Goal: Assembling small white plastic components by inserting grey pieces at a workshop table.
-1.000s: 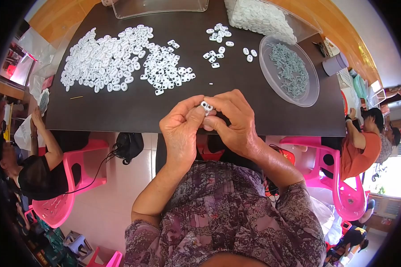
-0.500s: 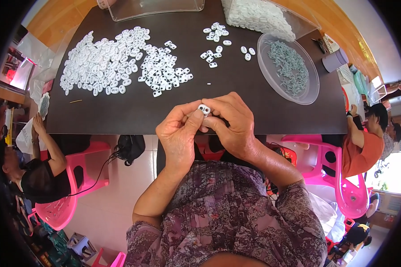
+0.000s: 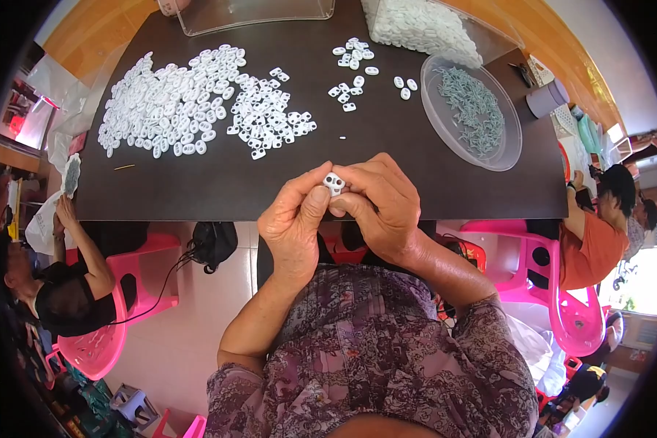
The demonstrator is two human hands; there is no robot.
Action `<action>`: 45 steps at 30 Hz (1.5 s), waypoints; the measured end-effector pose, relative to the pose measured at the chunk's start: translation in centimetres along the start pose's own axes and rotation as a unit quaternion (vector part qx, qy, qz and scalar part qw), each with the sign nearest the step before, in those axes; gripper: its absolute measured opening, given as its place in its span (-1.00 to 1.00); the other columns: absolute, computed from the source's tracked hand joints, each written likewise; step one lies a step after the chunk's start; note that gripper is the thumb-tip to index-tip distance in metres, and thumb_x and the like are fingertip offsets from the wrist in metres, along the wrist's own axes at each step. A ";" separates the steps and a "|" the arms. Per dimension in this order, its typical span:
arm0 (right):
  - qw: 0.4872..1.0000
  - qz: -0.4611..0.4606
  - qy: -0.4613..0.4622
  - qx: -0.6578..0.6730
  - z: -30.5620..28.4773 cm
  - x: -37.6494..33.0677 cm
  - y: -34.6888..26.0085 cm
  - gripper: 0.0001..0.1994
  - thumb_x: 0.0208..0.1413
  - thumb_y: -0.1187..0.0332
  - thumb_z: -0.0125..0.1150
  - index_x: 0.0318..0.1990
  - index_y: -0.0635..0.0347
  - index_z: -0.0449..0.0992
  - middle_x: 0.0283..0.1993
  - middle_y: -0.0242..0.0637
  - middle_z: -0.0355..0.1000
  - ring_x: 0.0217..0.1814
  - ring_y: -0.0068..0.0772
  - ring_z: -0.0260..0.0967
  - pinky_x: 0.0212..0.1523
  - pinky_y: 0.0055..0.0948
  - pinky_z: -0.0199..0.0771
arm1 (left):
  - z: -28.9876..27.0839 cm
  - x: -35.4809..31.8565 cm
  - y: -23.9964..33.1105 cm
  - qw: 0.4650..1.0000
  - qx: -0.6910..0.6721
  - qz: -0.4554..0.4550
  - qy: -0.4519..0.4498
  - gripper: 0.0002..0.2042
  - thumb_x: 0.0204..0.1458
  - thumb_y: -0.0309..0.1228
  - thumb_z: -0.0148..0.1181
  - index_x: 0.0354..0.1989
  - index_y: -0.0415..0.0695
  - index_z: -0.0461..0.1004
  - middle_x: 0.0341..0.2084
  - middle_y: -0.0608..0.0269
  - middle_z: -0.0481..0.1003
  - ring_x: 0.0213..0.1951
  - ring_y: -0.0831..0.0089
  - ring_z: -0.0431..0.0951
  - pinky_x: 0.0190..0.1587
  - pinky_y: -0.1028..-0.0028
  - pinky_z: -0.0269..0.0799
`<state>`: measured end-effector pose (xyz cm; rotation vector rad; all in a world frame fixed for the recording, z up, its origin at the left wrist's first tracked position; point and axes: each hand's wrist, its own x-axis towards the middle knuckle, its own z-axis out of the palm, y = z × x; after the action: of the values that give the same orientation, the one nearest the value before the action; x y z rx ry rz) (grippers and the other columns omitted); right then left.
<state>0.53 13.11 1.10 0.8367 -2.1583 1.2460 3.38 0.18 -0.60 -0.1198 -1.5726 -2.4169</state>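
Between both hands, just over the table's near edge, is a small white plastic piece with dark round holes (image 3: 334, 180). My left hand (image 3: 293, 219) pinches its left side between thumb and fingers. From the right, my right hand (image 3: 381, 208) grips the same piece, thumb below and index finger above. Fingertips cover part of it. Beyond the hands lies a pile of white squarish pieces with holes (image 3: 263, 113). Left of that spreads a larger heap of white oval pieces (image 3: 164, 102). A round clear tray (image 3: 509, 150) at the right holds many grey-green small parts (image 3: 471, 106).
A clear bin of white pieces (image 3: 423, 29) and an empty clear box (image 3: 255, 25) stand at the far side. Small white clusters (image 3: 354, 55) lie mid-table. A grey cup (image 3: 547, 98) is at the right. People sit on pink chairs (image 3: 515, 255) at both sides.
The white piece has been tilted a little in my fingers, so more of its holed face shows. Both hands have shifted only slightly and keep their grip.
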 end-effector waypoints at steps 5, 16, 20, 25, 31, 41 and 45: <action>1.000 -0.001 0.006 0.006 0.2 -0.1 -0.2 -0.71 -0.19 0.61 0.21 -0.21 0.32 0.49 -0.39 -0.28 0.46 -0.42 -0.42 0.31 -0.40 -0.49 0.31 | 0.2 -0.2 -0.6 0.999 0.007 0.041 0.022 -0.78 0.10 -0.47 0.07 -0.12 -0.31 0.45 -0.37 0.32 0.46 -0.37 0.68 0.40 -0.28 0.68 0.36; 0.999 -0.012 0.028 0.013 1.3 -0.3 -0.4 -0.72 -0.16 0.58 0.23 -0.19 0.35 0.48 -0.36 -0.23 0.44 -0.42 -0.38 0.30 -0.41 -0.48 0.32 | 0.3 -0.6 -1.0 0.997 -0.029 0.041 0.055 -0.80 0.11 -0.39 0.08 -0.22 -0.30 0.44 -0.36 0.31 0.44 -0.33 0.66 0.37 -0.21 0.65 0.29; 0.999 -0.023 0.027 0.014 1.4 -0.6 -0.6 -0.71 -0.14 0.53 0.25 -0.18 0.35 0.45 -0.33 -0.20 0.43 -0.41 -0.36 0.30 -0.42 -0.48 0.32 | 0.4 -0.9 -0.7 0.996 -0.037 0.044 0.062 -0.79 0.11 -0.39 0.07 -0.21 -0.30 0.43 -0.36 0.31 0.44 -0.32 0.65 0.37 -0.20 0.64 0.29; 0.999 -0.025 0.038 0.011 1.7 -0.7 -0.6 -0.75 -0.10 0.50 0.24 -0.21 0.36 0.44 -0.33 -0.17 0.42 -0.40 -0.32 0.30 -0.42 -0.47 0.32 | 0.5 -1.2 -0.7 0.996 -0.024 0.044 0.074 -0.80 0.11 -0.40 0.07 -0.21 -0.30 0.42 -0.35 0.31 0.42 -0.32 0.66 0.36 -0.21 0.64 0.28; 0.997 -0.054 0.052 -0.009 1.9 -0.7 -0.8 -0.77 -0.07 0.49 0.22 -0.22 0.36 0.42 -0.35 -0.15 0.40 -0.41 -0.25 0.30 -0.42 -0.43 0.32 | 0.7 -1.5 -0.9 0.995 -0.021 0.064 0.074 -0.83 0.13 -0.42 0.04 -0.22 -0.29 0.40 -0.39 0.35 0.39 -0.35 0.68 0.32 -0.25 0.65 0.27; 0.991 -0.115 0.060 -0.035 2.4 -0.4 -0.3 -0.78 -0.10 0.55 0.19 -0.23 0.37 0.41 -0.39 -0.15 0.38 -0.47 -0.25 0.27 -0.48 -0.41 0.29 | 1.1 -1.6 -1.8 0.991 0.000 0.068 0.112 -0.83 0.17 -0.37 -0.01 -0.27 -0.25 0.36 -0.43 0.40 0.31 -0.40 0.70 0.26 -0.32 0.67 0.24; 0.993 -0.093 0.065 -0.029 2.2 -0.4 0.0 -0.80 -0.08 0.55 0.17 -0.25 0.37 0.42 -0.39 -0.16 0.38 -0.47 -0.26 0.27 -0.49 -0.42 0.28 | 1.5 -1.3 -2.0 0.992 0.013 0.063 0.112 -0.82 0.17 -0.34 -0.02 -0.31 -0.23 0.34 -0.45 0.41 0.30 -0.40 0.72 0.24 -0.32 0.66 0.23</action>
<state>0.55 11.27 -0.21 0.8834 -1.9557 1.1085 3.99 2.47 -2.01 0.0536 -1.4505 -2.2252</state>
